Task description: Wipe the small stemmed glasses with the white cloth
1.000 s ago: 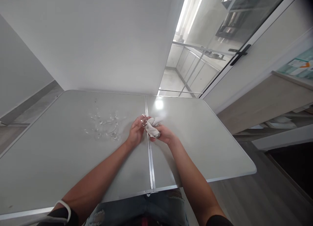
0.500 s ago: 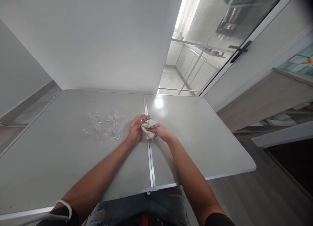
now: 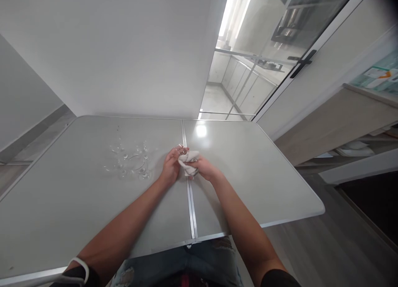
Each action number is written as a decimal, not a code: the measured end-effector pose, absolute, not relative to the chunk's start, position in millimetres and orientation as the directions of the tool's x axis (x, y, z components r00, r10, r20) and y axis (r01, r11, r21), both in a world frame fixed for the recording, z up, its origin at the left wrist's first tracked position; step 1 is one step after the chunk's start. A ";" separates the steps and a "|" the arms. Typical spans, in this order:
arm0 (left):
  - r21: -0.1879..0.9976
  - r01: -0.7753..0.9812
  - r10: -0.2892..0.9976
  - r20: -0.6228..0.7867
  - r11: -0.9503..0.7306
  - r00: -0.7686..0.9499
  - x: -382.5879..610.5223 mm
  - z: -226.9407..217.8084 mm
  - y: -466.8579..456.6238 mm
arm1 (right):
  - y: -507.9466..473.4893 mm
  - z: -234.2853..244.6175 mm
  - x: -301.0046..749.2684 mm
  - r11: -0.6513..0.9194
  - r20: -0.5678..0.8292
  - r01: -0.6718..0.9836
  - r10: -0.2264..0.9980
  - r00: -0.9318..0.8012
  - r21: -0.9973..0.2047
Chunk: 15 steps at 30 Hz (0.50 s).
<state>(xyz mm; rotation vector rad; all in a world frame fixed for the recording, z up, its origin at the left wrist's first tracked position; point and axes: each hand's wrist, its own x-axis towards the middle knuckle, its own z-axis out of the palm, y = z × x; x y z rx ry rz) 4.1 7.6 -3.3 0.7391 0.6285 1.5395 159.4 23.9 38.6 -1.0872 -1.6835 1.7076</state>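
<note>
My left hand is wrapped around a small clear glass held above the middle of the grey folding table. My right hand grips a crumpled white cloth and presses it against the glass. The two hands touch over the table's metal centre seam. Most of the glass is hidden by fingers and cloth.
Several clear glasses stand grouped on the table to the left of my hands. A white wall panel rises behind the table. At the right are a glass door with a black handle and a wooden counter.
The cloth has been bunched tighter against the glass, and my right hand has shifted slightly left and up. The left hand stays almost still.
</note>
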 end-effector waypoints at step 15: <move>0.776 -0.618 0.992 0.099 -0.124 -0.075 0.5 0.1 8.9 | 43.1 21.1 168.8 0.143 0.111 0.190 0.980 -0.166 -0.971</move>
